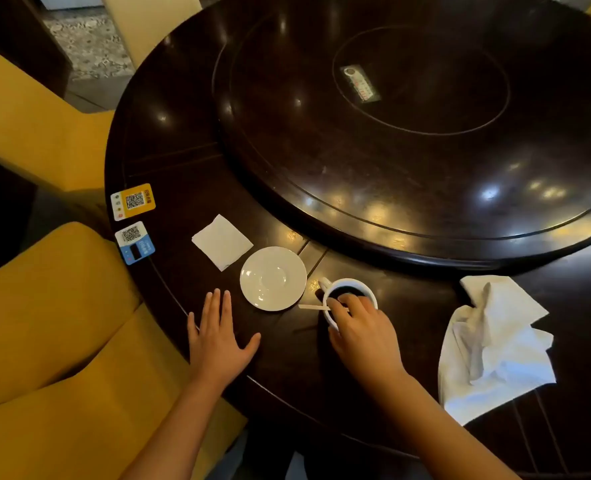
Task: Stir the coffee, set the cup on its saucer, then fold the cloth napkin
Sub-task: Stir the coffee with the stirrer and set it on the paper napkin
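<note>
- Right hand (356, 320) pinches a thin wooden stirrer (313, 307) over the cup (351, 287), at 3 o'clock of the saucer (273, 278).
- Left hand (218, 336) rests flat on the table (408, 174), fingers straight.
- Cup likely fragile, sloshy w/ coffee; take by handle at 10 o'clock.
- Cloth napkin (495, 348), limp, crumpled, far right.
- Stirrer tip hidden by fingers.

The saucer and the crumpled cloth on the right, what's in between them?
In the head view, the coffee cup sits between the saucer and the cloth napkin, with the right hand over it holding a wooden stir stick.
</note>
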Motion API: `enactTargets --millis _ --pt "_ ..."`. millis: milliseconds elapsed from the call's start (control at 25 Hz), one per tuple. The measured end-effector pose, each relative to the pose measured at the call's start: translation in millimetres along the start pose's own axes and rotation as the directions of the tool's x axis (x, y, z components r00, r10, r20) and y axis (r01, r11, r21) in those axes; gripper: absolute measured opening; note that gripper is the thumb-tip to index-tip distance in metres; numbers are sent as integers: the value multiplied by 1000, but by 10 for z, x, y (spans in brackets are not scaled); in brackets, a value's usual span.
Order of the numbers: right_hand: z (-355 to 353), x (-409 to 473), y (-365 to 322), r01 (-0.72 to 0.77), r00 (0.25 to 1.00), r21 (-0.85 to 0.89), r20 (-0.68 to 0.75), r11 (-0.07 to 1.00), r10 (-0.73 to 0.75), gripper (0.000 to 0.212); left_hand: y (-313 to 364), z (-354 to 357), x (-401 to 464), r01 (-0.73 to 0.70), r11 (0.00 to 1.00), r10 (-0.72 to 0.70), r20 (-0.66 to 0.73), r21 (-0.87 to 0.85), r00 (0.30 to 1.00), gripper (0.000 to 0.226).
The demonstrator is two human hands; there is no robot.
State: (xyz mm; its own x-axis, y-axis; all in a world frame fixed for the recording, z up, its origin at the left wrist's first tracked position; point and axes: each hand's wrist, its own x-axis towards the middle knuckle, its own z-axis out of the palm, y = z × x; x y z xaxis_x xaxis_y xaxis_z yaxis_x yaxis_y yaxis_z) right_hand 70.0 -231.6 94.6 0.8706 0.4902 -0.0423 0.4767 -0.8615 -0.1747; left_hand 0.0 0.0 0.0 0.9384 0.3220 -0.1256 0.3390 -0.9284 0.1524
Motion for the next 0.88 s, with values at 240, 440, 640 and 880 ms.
enactTargets --millis 240,440,640,880 --pt "151 258 -40 95 995 28 -14 995 -94 27 13 208 35 58 997 -61 50 57 997 99" --pt "172 325 -32 141 990 39 7 989 -142 16 5 192 36 52 997 -55 57 62 997 98" --pt "96 296 -6 164 986 95 -4 982 -165 16 -62 175 19 20 998 -24 66 54 998 97" --pt "-57 233 130 103 981 248 -186 963 -57 20 -240 168 -53 22 999 -24 76 28 997 94"
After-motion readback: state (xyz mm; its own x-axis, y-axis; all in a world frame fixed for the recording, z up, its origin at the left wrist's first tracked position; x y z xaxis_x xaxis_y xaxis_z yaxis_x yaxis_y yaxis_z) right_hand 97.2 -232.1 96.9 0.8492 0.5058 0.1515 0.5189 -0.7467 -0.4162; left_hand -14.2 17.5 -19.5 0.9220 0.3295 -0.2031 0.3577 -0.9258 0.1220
